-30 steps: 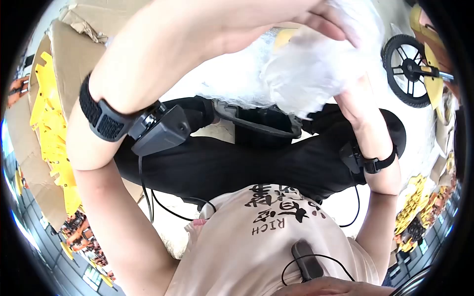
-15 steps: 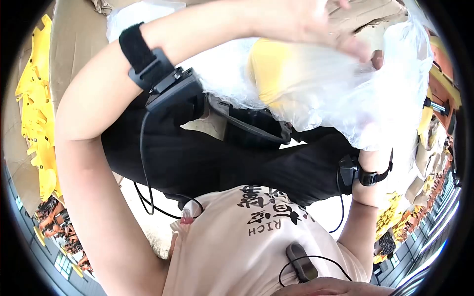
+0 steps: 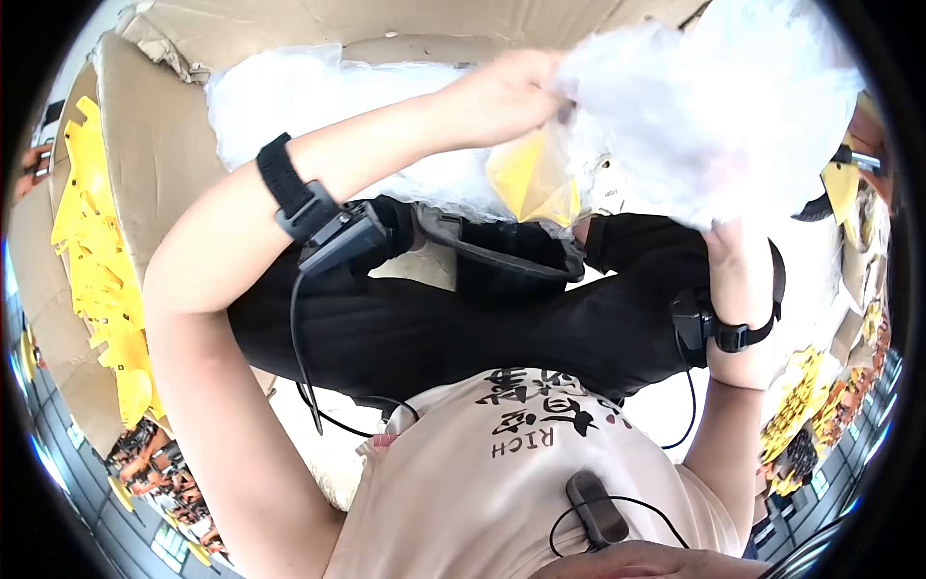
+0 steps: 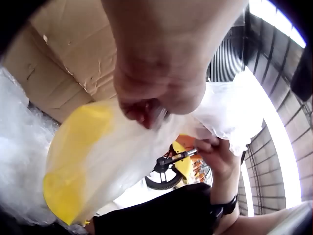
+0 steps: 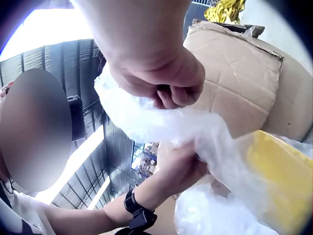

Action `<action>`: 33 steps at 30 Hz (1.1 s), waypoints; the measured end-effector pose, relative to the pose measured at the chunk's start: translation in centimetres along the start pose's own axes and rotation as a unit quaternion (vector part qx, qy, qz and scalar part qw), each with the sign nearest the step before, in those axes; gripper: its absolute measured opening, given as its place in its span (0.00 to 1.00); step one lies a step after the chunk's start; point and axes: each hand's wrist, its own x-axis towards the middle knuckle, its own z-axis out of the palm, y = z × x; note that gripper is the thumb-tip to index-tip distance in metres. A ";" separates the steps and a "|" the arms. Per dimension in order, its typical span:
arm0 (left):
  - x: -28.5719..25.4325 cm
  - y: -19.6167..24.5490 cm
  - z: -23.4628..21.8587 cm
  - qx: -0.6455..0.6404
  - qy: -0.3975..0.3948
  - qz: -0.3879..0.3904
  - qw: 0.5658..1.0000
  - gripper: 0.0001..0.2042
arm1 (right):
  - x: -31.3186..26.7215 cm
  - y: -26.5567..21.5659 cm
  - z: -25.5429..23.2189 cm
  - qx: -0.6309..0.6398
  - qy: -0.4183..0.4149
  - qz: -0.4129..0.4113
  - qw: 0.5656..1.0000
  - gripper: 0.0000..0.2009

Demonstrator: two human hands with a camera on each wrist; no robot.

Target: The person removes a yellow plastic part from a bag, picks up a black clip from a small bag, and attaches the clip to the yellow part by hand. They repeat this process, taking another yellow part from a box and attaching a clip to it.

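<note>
A clear plastic bag (image 3: 666,116) is stretched between both hands, with a yellow piece (image 3: 532,179) showing inside its lower left end. My left hand (image 3: 526,92) grips the bag just above that piece; the left wrist view shows the fingers curled into the plastic. At the bag's other end, my right hand (image 5: 171,88) holds a bunched part in curled fingers. In the head view, loose plastic covers most of the right hand. Another heap of clear plastic (image 3: 289,106) lies behind the left forearm.
A large cardboard box (image 3: 154,125) opens in front. Yellow parts (image 3: 96,270) lie along the left side. Between the legs sits a black container (image 3: 502,246). A black wheel (image 4: 164,178) stands to the right, with more yellow parts (image 3: 796,405) nearer the body.
The left hand has gone from spread fingers over the bag to gripping it, moving left and down. The bag's loose end has swung up on the right, and the yellow piece shows smaller.
</note>
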 end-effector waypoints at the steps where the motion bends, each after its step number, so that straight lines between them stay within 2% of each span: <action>1: -0.2 0.7 -0.5 -0.059 0.062 -0.002 0.996 0.14 | 0.1 -0.1 -0.4 -0.004 0.009 0.000 1.000 0.20; 2: -0.4 0.8 -0.6 -0.059 0.043 0.000 0.997 0.14 | -0.2 -0.2 -0.8 -0.005 0.021 0.001 1.000 0.20; 3: -0.7 0.7 -0.7 0.015 -0.030 -0.113 0.993 0.14 | -0.6 -0.4 -1.0 -0.005 0.032 0.003 0.999 0.20; 4: -1.0 0.9 -1.0 0.092 -0.098 -0.224 0.965 0.13 | -0.8 -0.3 -1.1 -0.007 0.038 0.006 0.999 0.19; 5: -1.3 0.9 -1.5 0.096 -0.104 -0.223 0.964 0.13 | -0.8 -0.3 -1.2 -0.010 0.044 0.005 0.999 0.19; 6: -1.4 1.1 -2.2 0.037 -0.007 -0.132 0.991 0.13 | -1.1 -0.3 -1.2 -0.009 0.051 0.008 0.999 0.19; 7: -1.5 1.2 -2.4 -0.028 0.082 -0.040 0.995 0.13 | -1.3 0.3 -1.7 -0.002 0.067 0.015 0.998 0.19; 8: -1.8 1.5 -2.1 -0.029 0.062 -0.045 0.997 0.13 | -1.1 1.2 -2.2 0.018 0.065 0.014 0.998 0.16; 9: -2.1 2.0 -1.9 0.027 0.088 -0.073 0.993 0.13 | -0.6 1.9 -2.8 0.037 0.060 0.006 0.997 0.13; 10: -2.3 2.3 -2.0 0.084 0.117 -0.098 0.985 0.13 | 0.1 1.4 -3.3 0.020 -0.024 0.033 0.999 0.11; 11: -2.5 2.3 -2.5 0.085 0.106 -0.098 0.986 0.13 | -0.2 0.3 -3.0 0.025 -0.015 0.036 0.999 0.11; 13: -2.6 2.1 -4.1 -0.097 0.236 -0.140 0.957 0.12 | -0.7 -2.4 -0.5 0.056 0.020 0.036 0.998 0.10; 14: -2.4 2.2 -4.4 -0.093 0.221 -0.142 0.960 0.12 | 0.2 -1.2 -2.1 0.101 -0.084 0.027 0.991 0.11; 16: -2.1 3.4 -4.5 -0.200 0.240 -0.141 0.939 0.14 | 0.2 -0.4 -1.7 0.069 -0.064 0.023 0.995 0.11; 17: -2.0 4.5 -4.7 -0.194 0.230 -0.137 0.944 0.14 | 0.5 -0.3 -1.6 0.030 -0.053 0.016 0.998 0.11; 18: -2.0 6.5 -4.6 -0.240 0.284 -0.143 0.917 0.16 | 0.1 -0.7 -1.8 0.005 -0.084 0.009 0.996 0.10; 19: -2.1 7.8 -4.2 -0.285 0.336 -0.153 0.885 0.19 | 0.0 0.2 -1.9 0.013 -0.072 0.013 0.997 0.10; 20: -3.1 6.9 -6.2 -0.405 0.215 -0.078 0.885 0.19 | 0.3 1.6 -1.9 -0.087 -0.085 -0.015 0.992 0.11; 21: -4.0 6.1 -8.2 -0.512 0.087 0.000 0.854 0.19 | 0.5 2.4 -1.8 -0.189 -0.098 -0.043 0.976 0.15; 22: -3.6 7.3 -8.2 -0.589 0.015 -0.012 0.808 0.20 | 0.2 2.5 -1.5 -0.186 -0.092 -0.016 0.978 0.15; 23: -4.2 7.3 -9.2 -0.529 0.085 -0.005 0.844 0.20 | 0.0 3.2 -1.4 -0.183 -0.086 -0.015 0.979 0.15; 25: -4.4 8.5 -9.3 -0.507 0.076 0.014 0.858 0.20 | -0.3 5.0 -0.7 -0.208 -0.095 0.033 0.973 0.16; 26: -4.3 9.0 -9.3 -0.504 0.076 0.013 0.860 0.20 | -0.7 5.9 -0.3 -0.205 -0.095 0.030 0.974 0.16; 28: -4.1 9.9 -9.2 -0.533 0.078 0.011 0.843 0.20 | -1.6 6.7 0.3 -0.185 -0.188 0.027 0.964 0.17; 29: -4.0 10.2 -9.3 -0.530 0.080 0.012 0.844 0.20 | -1.9 6.9 0.4 -0.184 -0.190 0.024 0.964 0.17; 31: -3.9 10.7 -9.7 -0.538 0.080 0.040 0.838 0.20 | -2.5 6.3 0.8 -0.218 -0.208 0.102 0.948 0.15; 32: -3.9 11.0 -9.7 -0.538 0.082 0.038 0.838 0.20 | -2.2 5.9 0.6 -0.193 -0.223 0.187 0.937 0.15; 33: -4.0 11.4 -9.7 -0.528 0.053 0.049 0.846 0.21 | -2.0 6.4 0.5 -0.192 -0.223 0.188 0.937 0.15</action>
